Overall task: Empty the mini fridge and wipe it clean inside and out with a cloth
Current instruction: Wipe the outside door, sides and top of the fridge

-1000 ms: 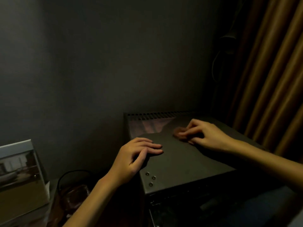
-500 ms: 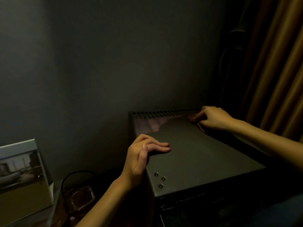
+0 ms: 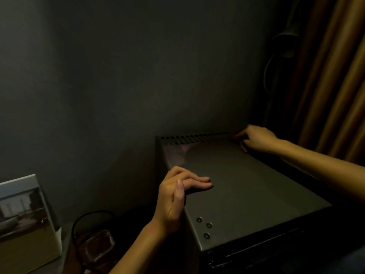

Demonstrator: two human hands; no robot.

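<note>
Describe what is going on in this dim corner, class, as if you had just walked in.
A person has both hands on the top of a dark mini fridge that stands against the wall. The left hand rests with straight fingers near the top's left edge. The right hand reaches to the far right corner, beside the vent slots along the back edge. What lies under its fingers is too dark to tell.

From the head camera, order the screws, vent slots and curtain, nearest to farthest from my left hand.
From the left hand:
1. Screws, at the near left corner of the fridge top.
2. Vent slots, along its back edge.
3. Curtain, far right.
</note>
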